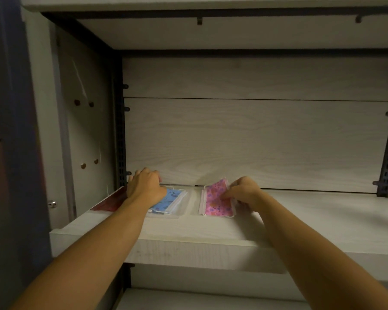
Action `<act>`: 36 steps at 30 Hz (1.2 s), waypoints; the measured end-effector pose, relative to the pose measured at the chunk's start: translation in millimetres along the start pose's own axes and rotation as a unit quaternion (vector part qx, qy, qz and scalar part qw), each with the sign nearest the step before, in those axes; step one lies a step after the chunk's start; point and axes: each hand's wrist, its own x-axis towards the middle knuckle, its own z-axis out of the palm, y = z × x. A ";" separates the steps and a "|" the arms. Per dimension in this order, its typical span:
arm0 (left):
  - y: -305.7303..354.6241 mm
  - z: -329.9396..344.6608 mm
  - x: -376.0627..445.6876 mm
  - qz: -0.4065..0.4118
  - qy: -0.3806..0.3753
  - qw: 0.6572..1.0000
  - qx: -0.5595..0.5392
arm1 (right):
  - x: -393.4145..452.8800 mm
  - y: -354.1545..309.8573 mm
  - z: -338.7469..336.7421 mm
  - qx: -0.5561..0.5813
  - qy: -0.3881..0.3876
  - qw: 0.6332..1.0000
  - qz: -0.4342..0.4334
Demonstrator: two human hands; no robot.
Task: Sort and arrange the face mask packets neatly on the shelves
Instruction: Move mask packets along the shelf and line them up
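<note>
While resting curled on the blue mask packet (169,201), left hand (145,186); right hand (242,191) pinching the pink mask packet (215,201) on the shelf (188,233).

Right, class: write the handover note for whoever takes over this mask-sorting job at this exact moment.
Left hand: resting on the blue patterned mask packet in clear plastic, fingers curled over its far end.
Right hand: grip pinching the pink patterned mask packet, its far edge lifted.
Dark red packet lies at the left edge of the pale wooden shelf.
Done: three packets in a row.
Left: lay pink flat, square all up.
</note>
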 end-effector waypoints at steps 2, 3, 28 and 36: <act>-0.9 1.3 -0.2 0.011 -0.004 1.000 0.012 | -3.6 -2.6 2.9 -0.037 0.003 0.999 0.002; -0.9 1.0 -0.6 0.016 -0.006 1.000 0.015 | -5.6 -3.8 4.1 -0.058 0.005 0.998 0.000; 12.2 -1.2 -8.2 0.073 -0.074 0.993 -0.058 | -26.5 0.2 -4.8 -0.273 0.092 0.955 -0.066; 19.1 -20.9 -4.8 0.148 -0.075 0.986 -0.025 | -64.2 -4.9 -41.3 -0.365 0.117 0.916 -0.120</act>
